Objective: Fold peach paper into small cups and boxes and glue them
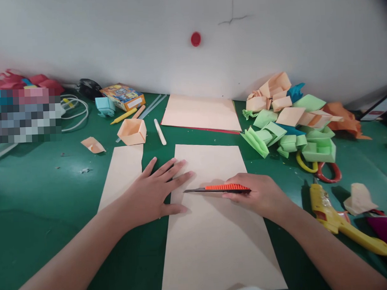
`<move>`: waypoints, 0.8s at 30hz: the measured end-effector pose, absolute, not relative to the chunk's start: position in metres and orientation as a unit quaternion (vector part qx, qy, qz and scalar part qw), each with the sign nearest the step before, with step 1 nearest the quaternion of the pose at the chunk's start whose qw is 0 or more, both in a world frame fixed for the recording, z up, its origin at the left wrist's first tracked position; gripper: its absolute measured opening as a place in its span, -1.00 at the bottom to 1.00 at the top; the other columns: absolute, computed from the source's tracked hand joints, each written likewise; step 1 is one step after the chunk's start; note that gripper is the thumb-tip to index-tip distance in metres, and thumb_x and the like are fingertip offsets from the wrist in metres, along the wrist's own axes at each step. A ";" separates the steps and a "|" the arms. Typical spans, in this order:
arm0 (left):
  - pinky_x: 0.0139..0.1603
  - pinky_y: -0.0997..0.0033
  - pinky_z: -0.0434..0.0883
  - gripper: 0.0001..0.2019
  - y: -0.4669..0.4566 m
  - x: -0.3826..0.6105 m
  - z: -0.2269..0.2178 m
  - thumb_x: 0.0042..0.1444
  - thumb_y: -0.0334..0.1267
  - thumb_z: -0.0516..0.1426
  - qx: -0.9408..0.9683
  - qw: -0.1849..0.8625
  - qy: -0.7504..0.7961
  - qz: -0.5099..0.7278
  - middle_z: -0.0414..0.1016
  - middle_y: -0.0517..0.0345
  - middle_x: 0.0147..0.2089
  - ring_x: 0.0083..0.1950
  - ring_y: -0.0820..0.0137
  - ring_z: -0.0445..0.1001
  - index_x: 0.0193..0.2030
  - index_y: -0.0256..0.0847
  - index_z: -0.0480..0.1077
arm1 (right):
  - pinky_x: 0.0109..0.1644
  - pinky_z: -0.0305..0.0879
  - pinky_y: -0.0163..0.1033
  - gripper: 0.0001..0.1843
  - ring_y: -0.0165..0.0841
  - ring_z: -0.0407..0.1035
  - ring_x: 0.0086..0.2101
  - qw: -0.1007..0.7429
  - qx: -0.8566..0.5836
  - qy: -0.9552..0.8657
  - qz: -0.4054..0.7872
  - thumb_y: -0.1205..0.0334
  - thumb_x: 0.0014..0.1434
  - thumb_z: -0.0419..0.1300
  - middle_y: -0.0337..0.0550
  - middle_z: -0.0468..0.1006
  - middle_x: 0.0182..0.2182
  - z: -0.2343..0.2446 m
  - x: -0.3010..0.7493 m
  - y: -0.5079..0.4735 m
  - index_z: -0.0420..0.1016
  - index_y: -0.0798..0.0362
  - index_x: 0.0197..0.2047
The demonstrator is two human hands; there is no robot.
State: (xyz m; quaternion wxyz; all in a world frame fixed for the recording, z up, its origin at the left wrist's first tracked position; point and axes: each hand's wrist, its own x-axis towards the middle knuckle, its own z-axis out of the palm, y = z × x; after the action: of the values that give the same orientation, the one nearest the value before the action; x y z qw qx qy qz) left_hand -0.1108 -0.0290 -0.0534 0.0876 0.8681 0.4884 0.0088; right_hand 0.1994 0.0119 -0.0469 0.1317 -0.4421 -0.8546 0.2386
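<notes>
1. My right hand (261, 195) is gripping an orange cutter (222, 188), fingers wrapped shut around it, blade pointing left.
2. My left hand (153, 191) is lying open, pressing the plain peach sheet (212, 237), which is sitting centred on the green mat (56, 200).
3. I am failing to read the colourful box's (123, 96) print.

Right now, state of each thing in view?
left hand: open, flat on big sheet
right hand: shut on knife
knife: blade out, over big sheet
big sheet: flat, unfolded
paper box: upright, open top
glue gun: lying on its side
scissors: lying flat, blades hidden
</notes>
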 end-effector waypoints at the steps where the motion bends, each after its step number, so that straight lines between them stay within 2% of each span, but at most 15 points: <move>1: 0.53 -0.16 -0.26 -0.19 -0.029 -0.111 -0.053 0.21 0.43 -0.07 0.868 0.087 0.488 0.012 -0.11 0.16 0.59 0.57 0.04 -0.04 0.52 0.19 -0.04 | -0.24 0.38 -0.28 -0.82 -0.29 0.57 -0.26 0.130 -0.443 -0.854 0.240 0.02 0.26 0.30 -0.28 0.70 -0.22 -0.047 0.200 0.012 0.65 -0.14 -0.14; 5: 0.53 -0.21 -0.24 -0.20 -0.028 -0.110 -0.054 0.21 0.42 -0.07 0.869 0.089 0.486 0.011 -0.13 0.16 0.59 0.57 0.02 -0.04 0.52 0.19 -0.05 | -0.22 0.38 -0.29 -0.80 -0.30 0.57 -0.24 0.123 -0.443 -0.855 0.241 0.01 0.26 0.29 -0.27 0.70 -0.20 -0.047 0.201 0.013 0.64 -0.12 -0.12; 11: 0.54 -0.15 -0.30 -0.18 -0.028 -0.110 -0.056 0.21 0.44 -0.09 0.869 0.081 0.489 0.007 -0.15 0.21 0.59 0.57 0.05 -0.06 0.52 0.22 -0.09 | -0.23 0.35 -0.28 -0.79 -0.30 0.55 -0.25 0.118 -0.445 -0.856 0.237 -0.01 0.26 0.28 -0.29 0.69 -0.22 -0.049 0.203 0.014 0.64 -0.14 -0.11; 24: 0.53 -0.19 -0.28 -0.20 -0.027 -0.112 -0.057 0.21 0.42 -0.05 0.867 0.091 0.490 0.006 -0.17 0.24 0.59 0.57 0.04 -0.07 0.52 0.25 -0.11 | -0.23 0.36 -0.27 -0.81 -0.29 0.56 -0.25 0.123 -0.455 -0.851 0.231 0.00 0.25 0.30 -0.29 0.69 -0.22 -0.052 0.208 0.014 0.63 -0.12 -0.15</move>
State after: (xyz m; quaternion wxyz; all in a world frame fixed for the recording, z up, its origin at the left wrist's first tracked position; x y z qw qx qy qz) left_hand -0.1120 -0.0273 -0.0569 0.0909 0.8670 0.4899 0.0056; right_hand 0.2084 0.0138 -0.0522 0.1226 -0.4546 -0.8515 0.2308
